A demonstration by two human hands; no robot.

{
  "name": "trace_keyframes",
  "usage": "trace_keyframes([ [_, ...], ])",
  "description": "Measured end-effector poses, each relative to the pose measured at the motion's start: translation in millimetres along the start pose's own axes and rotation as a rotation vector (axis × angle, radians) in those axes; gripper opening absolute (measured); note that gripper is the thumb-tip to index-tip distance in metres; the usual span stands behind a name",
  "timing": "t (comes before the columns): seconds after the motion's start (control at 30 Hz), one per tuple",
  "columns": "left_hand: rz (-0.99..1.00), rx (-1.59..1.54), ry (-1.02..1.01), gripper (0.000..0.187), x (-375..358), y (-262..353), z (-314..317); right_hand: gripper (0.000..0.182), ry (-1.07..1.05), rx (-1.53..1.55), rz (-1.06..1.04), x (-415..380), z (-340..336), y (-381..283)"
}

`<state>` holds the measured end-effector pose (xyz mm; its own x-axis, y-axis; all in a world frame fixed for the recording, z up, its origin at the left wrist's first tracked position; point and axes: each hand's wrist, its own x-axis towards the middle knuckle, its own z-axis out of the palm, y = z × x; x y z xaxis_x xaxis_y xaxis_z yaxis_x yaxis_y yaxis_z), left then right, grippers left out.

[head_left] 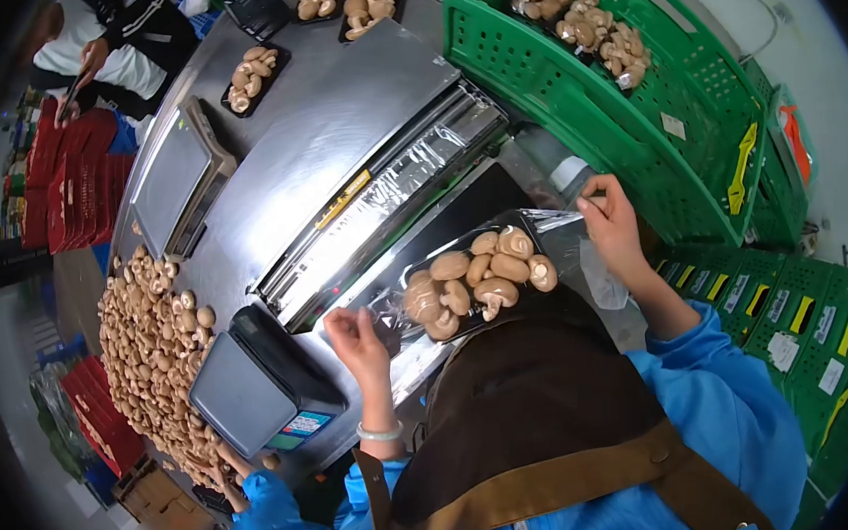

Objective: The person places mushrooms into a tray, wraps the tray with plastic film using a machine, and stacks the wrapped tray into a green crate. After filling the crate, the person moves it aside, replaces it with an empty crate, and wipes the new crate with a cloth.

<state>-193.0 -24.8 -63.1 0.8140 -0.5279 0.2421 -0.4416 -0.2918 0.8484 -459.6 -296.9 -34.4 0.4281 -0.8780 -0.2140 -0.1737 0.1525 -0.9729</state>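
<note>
— Shiny metal table [333, 123], right? What's on the left?
— Loose mushrooms [152, 356] piled by a scale [254, 388].
— And the hands?
— Left hand [358, 338] and right hand [610, 225] each pinch clear wrap [560, 222], I think, pulling it tight over the mushroom tray [475, 281] between them.
— Far right?
— A green crate [570, 94] keeps more mushrooms close.

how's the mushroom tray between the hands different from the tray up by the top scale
The tray between the hands lies under clear film, which the left hand and right hand pinch at either side; the tray by the upper scale looks uncovered and nobody touches it. The near tray sits on the wrapping machine's dark plate, the far one on the bare steel table. Both are dark trays filled with brown mushrooms.
</note>
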Motion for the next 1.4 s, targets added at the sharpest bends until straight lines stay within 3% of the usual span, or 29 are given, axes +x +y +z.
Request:
trace_keyframes([
  [0.1,0.242,0.524,-0.116,0.01,4,-20,33,0.01,0.248,-0.385,-0.221,-3,-5,95],
  [0.13,0.249,0.671,-0.261,0.01,10,-16,41,0.011,0.323,-0.513,-0.206,-6,7,110],
  [0.17,0.412,0.666,-0.21,0.03,20,-15,58,0.012,0.321,-0.577,-0.202,-6,19,129],
  [0.2,0.41,0.65,-0.245,0.038,26,-10,73,0.014,0.406,-0.518,-0.231,-5,38,147],
  [0.23,0.392,0.555,-0.39,0.042,31,-8,85,0.013,0.458,-0.596,-0.072,-11,55,155],
  [0.27,0.373,0.501,-0.446,0.041,30,3,94,0.015,0.371,-0.182,0.121,-15,67,154],
  [0.3,0.362,0.441,-0.497,0.041,30,16,104,0.017,0.307,-0.151,-0.216,-31,73,148],
  [0.33,-0.126,-0.183,-0.569,0.041,29,23,110,0.017,0.14,0.12,-0.267,-40,77,147],
  [0.37,-0.234,-0.421,-0.645,0.041,21,32,116,0.017,-0.194,0.776,-0.195,-53,78,139],
  [0.4,-0.364,-0.648,-0.706,0.041,13,41,121,0.018,-0.595,1.236,-0.178,-65,76,131],
  [0.43,-0.579,-0.795,-0.788,0.042,6,61,116,0.018,-0.916,1.442,-0.233,-82,79,118],
  [0.47,-0.614,-0.827,-0.846,0.041,0,79,108,0.023,-1.204,1.514,-0.635,-83,98,120],
  [0.5,-0.64,-0.857,-0.905,0.04,-3,96,101,0.026,-1.287,1.434,-0.62,-82,96,114],
  [0.53,-0.451,-1.152,-1.015,0.039,-2,115,99,0.029,-1.367,1.35,-0.608,-81,95,107],
  [0.57,-0.284,-1.467,-1.155,0.038,-2,134,97,0.028,-1.193,1.162,-0.185,-86,71,71],
  [0.6,-0.287,-1.569,-1.281,0.037,0,152,91,0.027,-0.98,0.958,0.208,-95,45,30],
  [0.63,-0.358,-1.543,-1.343,0.036,-1,164,87,0.029,-1.053,0.681,0.393,-84,25,8],
  [0.7,-0.503,-1.463,-1.423,0.034,-6,179,82,0.036,-0.991,0.068,0.418,-44,-14,-37],
  [0.73,-0.54,-1.414,-1.443,0.034,-7,182,83,0.04,-0.817,0.027,0.383,-31,-28,-80],
  [0.77,-0.564,-1.362,-1.45,0.033,-6,184,87,0.046,-0.657,-0.222,0.145,-28,-43,-130],
  [0.83,-0.603,-1.242,-1.437,0.031,-5,186,97,0.066,-0.795,-0.182,-0.364,-42,-29,-152],
  [0.87,-0.608,-1.171,-1.419,0.03,-1,186,105,0.075,-0.955,-0.415,-0.396,-45,-19,-165],
  [0.9,-0.592,-1.094,-1.392,0.03,5,187,116,0.081,-0.951,-0.434,-0.383,-41,-7,-151],
  [0.97,-0.514,-0.905,-1.317,0.028,22,189,142,0.087,-0.975,-0.248,-0.014,-5,-29,-155],
  [1.03,-0.305,-0.685,-1.224,0.027,53,198,176,0.089,-0.494,-0.29,-0.278,31,-73,-129],
  [1.07,-0.157,-0.567,-1.172,0.026,76,208,196,0.063,-0.274,-0.038,-0.261,46,-102,-135],
  [1.17,0.429,-0.255,-1.077,0.035,144,254,263,0.047,0.254,0.557,-0.066,109,-189,-120],
  [1.23,0.816,-0.085,-1.033,0.039,175,278,322,0.05,0.457,0.489,-0.031,148,-239,-75],
  [1.4,1.455,0.358,-1.012,0.06,191,269,479,0.071,0.751,0.344,0.121,203,-284,15],
])
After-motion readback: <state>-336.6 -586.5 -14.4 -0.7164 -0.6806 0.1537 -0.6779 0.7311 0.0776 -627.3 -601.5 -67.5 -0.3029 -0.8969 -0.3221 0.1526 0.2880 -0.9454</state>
